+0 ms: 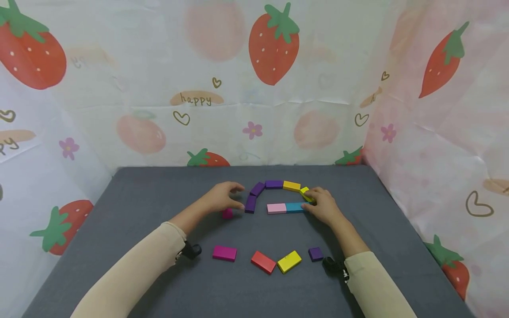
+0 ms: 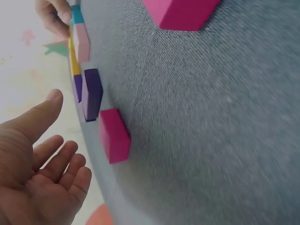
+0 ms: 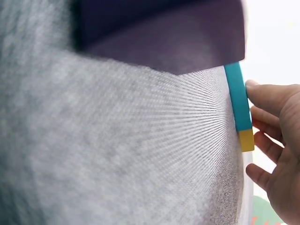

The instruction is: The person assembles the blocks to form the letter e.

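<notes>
My left hand, fingers apart and holding nothing, hovers beside a small magenta block and the purple block at the left end of a curved row. That row continues through more purple blocks and an orange-yellow block to a yellow block. At the row's right end, my right hand has its fingertips right at the yellow block. Its thumb lies against the blue block, which joins a pink block in a straight line below the curve. Fingers partly cover the yellow block.
Nearer on the grey cloth lie a magenta block, a red block, a yellow block and a small purple block. A strawberry-print curtain hangs behind and at both sides.
</notes>
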`<state>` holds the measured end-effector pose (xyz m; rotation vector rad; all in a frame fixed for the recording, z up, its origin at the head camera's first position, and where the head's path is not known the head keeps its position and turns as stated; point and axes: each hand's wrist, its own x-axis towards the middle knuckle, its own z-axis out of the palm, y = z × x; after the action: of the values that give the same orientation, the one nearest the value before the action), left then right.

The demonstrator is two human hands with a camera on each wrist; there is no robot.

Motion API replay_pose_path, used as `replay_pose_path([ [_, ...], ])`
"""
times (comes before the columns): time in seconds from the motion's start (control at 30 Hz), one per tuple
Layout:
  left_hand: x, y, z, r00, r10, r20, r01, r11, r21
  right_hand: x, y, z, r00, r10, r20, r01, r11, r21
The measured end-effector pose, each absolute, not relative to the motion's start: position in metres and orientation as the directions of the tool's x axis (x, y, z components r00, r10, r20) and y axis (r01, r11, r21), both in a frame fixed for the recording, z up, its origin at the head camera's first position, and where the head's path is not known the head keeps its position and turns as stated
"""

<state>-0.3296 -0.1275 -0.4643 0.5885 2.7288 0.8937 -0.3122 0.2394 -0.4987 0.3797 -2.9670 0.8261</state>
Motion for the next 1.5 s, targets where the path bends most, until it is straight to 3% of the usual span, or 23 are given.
replay_pose_path([
  [0.8,-0.296,-0.164,-0.473,-0.905,0.418,-0.085,0.284,0.740,0.610,-0.312,0.239,-0.500,-0.969,-0.223,0.103,-0.244,0.829,-0.503],
  [1.5,-0.299,-0.166,-0.489,-0.917,0.392,-0.076,0.275,0.759,0.589,-0.312,0.239,-0.498,-0.971,-0.216,0.100,-0.237,0.830,-0.505],
])
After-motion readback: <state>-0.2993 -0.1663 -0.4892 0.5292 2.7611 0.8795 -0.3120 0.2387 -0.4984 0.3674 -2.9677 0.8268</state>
